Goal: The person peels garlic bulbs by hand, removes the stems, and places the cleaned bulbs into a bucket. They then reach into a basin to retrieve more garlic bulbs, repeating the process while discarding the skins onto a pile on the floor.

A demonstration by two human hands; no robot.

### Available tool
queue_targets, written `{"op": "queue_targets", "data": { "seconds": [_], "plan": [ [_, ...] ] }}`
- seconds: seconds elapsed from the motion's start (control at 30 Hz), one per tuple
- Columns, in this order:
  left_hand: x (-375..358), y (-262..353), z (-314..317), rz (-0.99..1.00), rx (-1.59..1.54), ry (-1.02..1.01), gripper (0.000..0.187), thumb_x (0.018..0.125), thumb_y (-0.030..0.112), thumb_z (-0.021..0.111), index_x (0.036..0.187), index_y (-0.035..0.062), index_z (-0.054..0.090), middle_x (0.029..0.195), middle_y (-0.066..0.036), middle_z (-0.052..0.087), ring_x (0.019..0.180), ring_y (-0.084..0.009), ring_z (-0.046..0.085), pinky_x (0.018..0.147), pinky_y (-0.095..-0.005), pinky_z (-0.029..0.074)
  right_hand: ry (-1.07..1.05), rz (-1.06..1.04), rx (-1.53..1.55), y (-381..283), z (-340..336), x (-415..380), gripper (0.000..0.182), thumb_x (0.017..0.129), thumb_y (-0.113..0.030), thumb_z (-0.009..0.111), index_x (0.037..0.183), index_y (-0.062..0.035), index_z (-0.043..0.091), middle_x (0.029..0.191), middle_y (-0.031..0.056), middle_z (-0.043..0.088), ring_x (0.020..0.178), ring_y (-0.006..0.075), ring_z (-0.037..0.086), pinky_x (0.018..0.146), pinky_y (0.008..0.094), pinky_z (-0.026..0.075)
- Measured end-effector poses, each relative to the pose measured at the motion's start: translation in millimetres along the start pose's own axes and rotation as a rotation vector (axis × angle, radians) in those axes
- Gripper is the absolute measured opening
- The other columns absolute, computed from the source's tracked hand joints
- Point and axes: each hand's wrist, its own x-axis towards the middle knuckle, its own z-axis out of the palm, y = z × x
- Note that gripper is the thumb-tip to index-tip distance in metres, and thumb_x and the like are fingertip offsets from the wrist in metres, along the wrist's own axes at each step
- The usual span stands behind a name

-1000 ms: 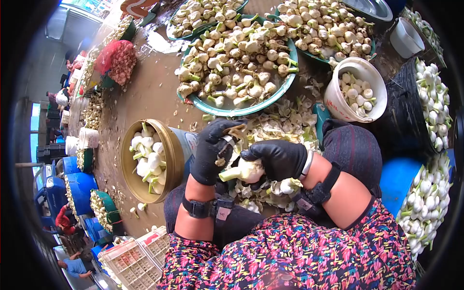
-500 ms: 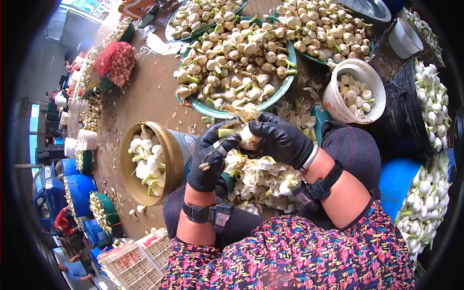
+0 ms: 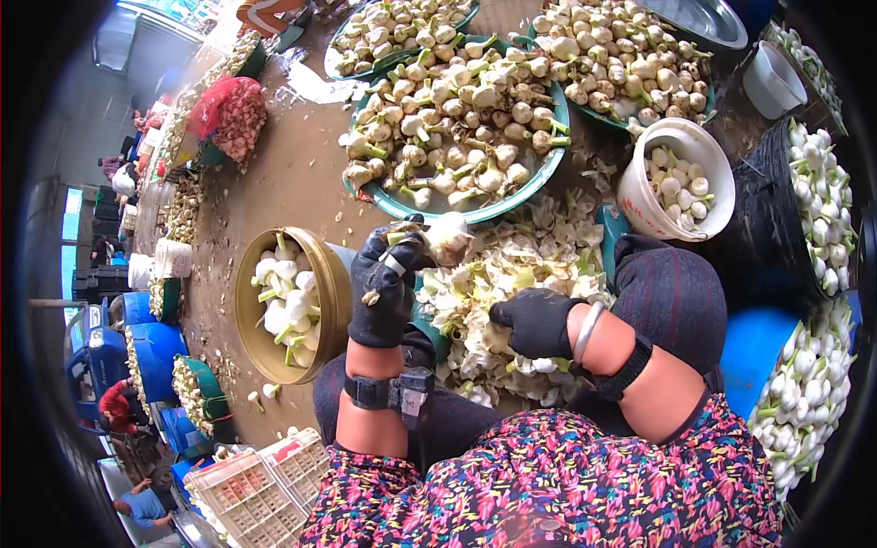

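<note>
My left hand [image 3: 385, 285], in a black glove, grips a garlic bulb [image 3: 449, 236] by its stem, with the pale round head sticking out to the right. Below and right of it, my right hand [image 3: 539, 321] is curled closed over a heap of garlic peelings [image 3: 525, 256]. Its fingertips are turned down, so I cannot make out whether peel is in them. Close behind the bulb stands a wide green-rimmed basin [image 3: 475, 216] of unpeeled garlic. A tan bucket [image 3: 338, 315] with white peeled bulbs is left of my left hand.
A white bucket [image 3: 630, 196] of garlic stands to the right, beside a black tub [image 3: 754, 205] and a blue tub [image 3: 754, 342] heaped with white bulbs. More garlic basins stand behind. A red net sack [image 3: 228, 119] and a plastic crate [image 3: 260, 484] are at left.
My right hand has left the bulb and moved down to the peelings. The bulb remains in my left hand and looks whiter, with its loose outer skin gone. The view has shifted slightly.
</note>
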Motion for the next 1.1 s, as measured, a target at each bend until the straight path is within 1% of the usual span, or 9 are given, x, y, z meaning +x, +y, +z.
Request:
{"op": "queue_targets", "data": {
  "seconds": [0.07,0.17,0.27,0.37,0.73,0.83,0.97,1.03,1.1],
  "plan": [
    [-2,3,9,-0.043,-0.154,0.009,0.032,0.079,0.009,0.055,0.108,-0.0041,0.053,0.087,-0.008,0.060,0.076,-0.0143,0.059,0.071,-0.0261,0.049,0.121,0.073,0.058,6,-4,0,0.043,0.070,-0.029,0.060,0.107,-0.0087,0.061,0.089,0.0214,0.062,0.086,0.0355,0.060,0.076,0.0418,0.047],
    [-6,6,19,-0.101,-0.328,-0.023,0.030,0.080,0.007,0.055,0.107,-0.0034,0.054,0.090,-0.008,0.060,0.080,-0.0146,0.059,0.072,-0.0269,0.050,0.541,0.219,0.326,-5,-37,-9,0.028,0.071,-0.023,0.067,0.086,-0.0021,0.059,0.075,0.0131,0.061,0.067,0.0212,0.059,0.066,0.0315,0.048],
    [-5,6,22,0.179,0.159,-0.072,0.026,0.077,-0.002,0.060,0.103,-0.0020,0.059,0.097,-0.008,0.063,0.085,-0.0132,0.058,0.077,-0.0264,0.048,0.870,-0.083,0.906,8,-21,6,0.022,0.067,-0.017,0.071,0.079,-0.0037,0.059,0.070,0.0062,0.058,0.059,0.0148,0.053,0.059,0.0287,0.045],
    [-8,18,31,-0.078,0.022,-0.043,0.025,0.076,-0.003,0.063,0.101,-0.0022,0.060,0.097,-0.006,0.064,0.085,-0.0120,0.058,0.078,-0.0252,0.046,0.819,-0.186,0.714,1,-29,3,0.025,0.068,-0.007,0.072,0.091,-0.0021,0.062,0.078,-0.0004,0.056,0.067,0.0039,0.048,0.060,0.0218,0.043],
    [-1,28,36,0.503,0.724,-0.106,0.022,0.072,0.001,0.068,0.094,0.0037,0.063,0.087,-0.008,0.064,0.079,-0.0188,0.060,0.070,-0.0287,0.046,0.914,-0.093,0.235,-6,-25,13,0.008,0.071,-0.010,0.055,0.074,-0.0034,0.055,0.072,0.0163,0.055,0.070,0.0350,0.055,0.063,0.0407,0.045],
    [-4,23,31,0.087,0.218,-0.010,0.022,0.077,0.001,0.064,0.098,0.0003,0.061,0.088,-0.005,0.064,0.076,-0.0127,0.058,0.067,-0.0257,0.047,0.863,-0.054,0.088,-14,-15,9,0.007,0.070,-0.010,0.052,0.073,-0.0042,0.053,0.071,0.0167,0.055,0.070,0.0357,0.056,0.063,0.0423,0.045],
    [-2,21,24,-0.017,-0.119,0.005,0.025,0.080,0.002,0.059,0.105,-0.0019,0.057,0.090,-0.006,0.063,0.075,-0.0092,0.057,0.067,-0.0219,0.046,0.411,0.156,-0.024,0,3,9,0.013,0.068,-0.009,0.052,0.079,-0.0043,0.056,0.071,0.0179,0.056,0.069,0.0366,0.057,0.064,0.0443,0.046],
    [-4,26,27,-0.038,-0.158,0.012,0.026,0.081,0.001,0.057,0.107,-0.0021,0.057,0.092,-0.006,0.063,0.075,-0.0088,0.057,0.069,-0.0217,0.046,0.813,0.101,0.092,5,-6,7,0.018,0.069,-0.006,0.051,0.086,-0.0039,0.056,0.079,0.0214,0.058,0.073,0.0391,0.057,0.067,0.0428,0.048],
    [-7,26,29,-0.072,-0.062,-0.046,0.027,0.081,0.001,0.057,0.108,-0.0022,0.056,0.096,-0.007,0.063,0.081,-0.0100,0.057,0.073,-0.0227,0.046,0.901,-0.085,0.546,11,-23,8,0.017,0.078,-0.001,0.055,0.094,-0.0013,0.057,0.086,0.0079,0.061,0.074,0.0160,0.060,0.068,0.0279,0.049]
  ]
}}
